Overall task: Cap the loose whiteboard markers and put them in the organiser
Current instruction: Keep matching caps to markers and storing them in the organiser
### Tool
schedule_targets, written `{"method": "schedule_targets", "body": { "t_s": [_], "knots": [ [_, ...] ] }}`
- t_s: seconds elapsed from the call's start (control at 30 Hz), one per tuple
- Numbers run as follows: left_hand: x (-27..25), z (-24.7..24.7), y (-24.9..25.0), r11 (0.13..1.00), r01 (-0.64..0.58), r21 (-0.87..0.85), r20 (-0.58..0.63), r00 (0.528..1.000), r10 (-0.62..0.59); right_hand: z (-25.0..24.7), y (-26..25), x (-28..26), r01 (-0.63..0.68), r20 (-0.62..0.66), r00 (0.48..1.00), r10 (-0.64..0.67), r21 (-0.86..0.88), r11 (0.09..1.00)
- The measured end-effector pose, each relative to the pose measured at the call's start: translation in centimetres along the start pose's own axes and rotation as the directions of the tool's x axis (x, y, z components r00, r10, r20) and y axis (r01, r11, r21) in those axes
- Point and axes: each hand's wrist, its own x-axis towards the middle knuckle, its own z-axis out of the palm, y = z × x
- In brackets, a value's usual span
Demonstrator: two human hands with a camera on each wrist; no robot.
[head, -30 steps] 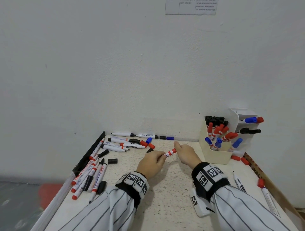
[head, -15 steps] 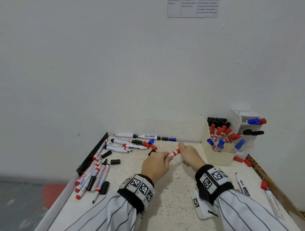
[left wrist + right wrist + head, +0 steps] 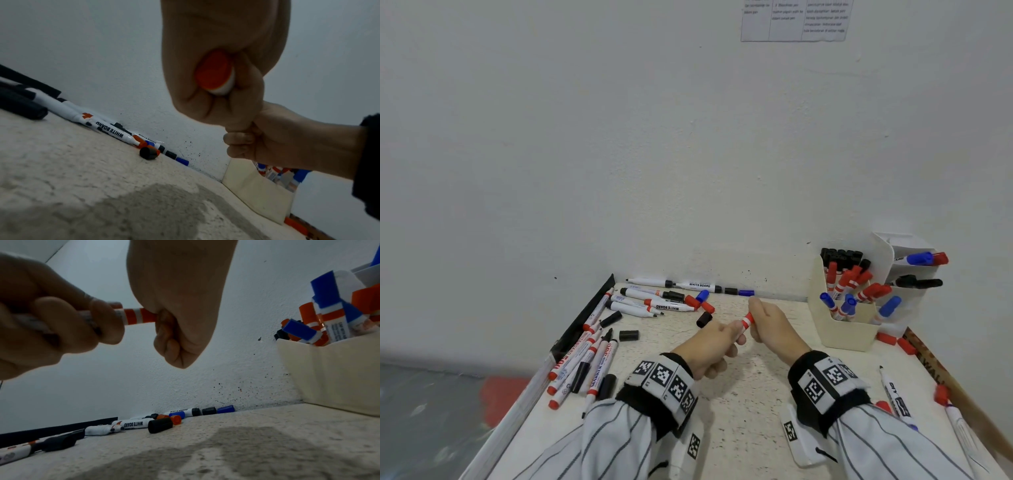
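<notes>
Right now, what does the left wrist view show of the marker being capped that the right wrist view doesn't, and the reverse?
Only the left wrist view shows the red marker end-on: its rounded red butt end poking out of the curled left hand.

Only the right wrist view shows it side-on: the red-and-white striped section bridging the gap between the hands, its far end hidden inside the right hand.

Both show the two hands gripping that one marker above the table, the loose black cap lying below, and the cream organiser to the right.

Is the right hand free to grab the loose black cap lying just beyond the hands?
Probably not yet: the right hand grips the red marker. The black cap lies uncovered.
</notes>
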Motion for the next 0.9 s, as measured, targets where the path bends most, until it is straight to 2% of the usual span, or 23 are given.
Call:
{"method": "schedule_targets", "body": {
  "t_s": [0.17,0.3,0.4,0.47,0.53,0.6,0.67,0.7,0.77,0.83,0.9],
  "knots": [
    [-0.1,-0.6,-0.4,0.992,0.046,-0.114,0.060,0.997,-0.039,0.5,-0.6,0.1,0.057,0.077,0.995,-0.066,0.110,0.992],
    [0.0,-1.4,-0.7,0.996,-0.018,-0.083,-0.013,1.000,0.017,0.9,-1.4,1.0,0.099,0.093,0.990,-0.105,0.061,0.993],
    [-0.1,-2.7,-0.8,0.997,-0.073,0.016,-0.104,0.992,0.074,1.4,-2.0,1.9,0.146,0.091,0.985,-0.146,0.011,0.989],
    [-0.7,-4.3,-0.9,0.986,-0.036,0.163,-0.183,0.981,0.067,1.7,-2.2,2.5,0.154,0.067,0.986,-0.153,-0.009,0.988],
    [-1.4,-6.6,-1.7,0.934,0.072,0.349,-0.328,0.943,0.050,1.9,-2.2,2.9,0.154,-0.009,0.988,-0.154,-0.008,0.988],
    [-2.5,-8.8,-2.9,0.810,0.279,0.517,-0.467,0.884,-0.007,2.2,-2.3,3.4,0.162,-0.086,0.983,-0.162,0.000,0.987],
    [-3.8,-10.4,-4.1,0.664,0.436,0.608,-0.537,0.841,-0.060,2.6,-2.3,3.7,0.175,-0.148,0.974,-0.172,0.007,0.985],
    [-4.3,-10.8,-4.6,0.602,0.480,0.639,-0.547,0.833,-0.084,2.8,-2.4,3.9,0.177,-0.170,0.970,-0.172,0.013,0.984],
    [-4.8,-11.6,-6.1,0.543,0.512,0.665,-0.540,0.833,-0.123,3.1,-2.6,4.1,0.175,-0.200,0.966,-0.165,0.035,0.984],
    [-4.9,-11.9,-7.4,0.553,0.534,0.640,-0.538,0.825,-0.173,3.4,-2.9,4.3,0.176,-0.221,0.962,-0.159,0.060,0.983],
    [-4.7,-11.8,-8.3,0.527,0.546,0.652,-0.538,0.822,-0.185,3.5,-3.1,4.5,0.182,-0.235,0.959,-0.159,0.078,0.980]
  ]
}}
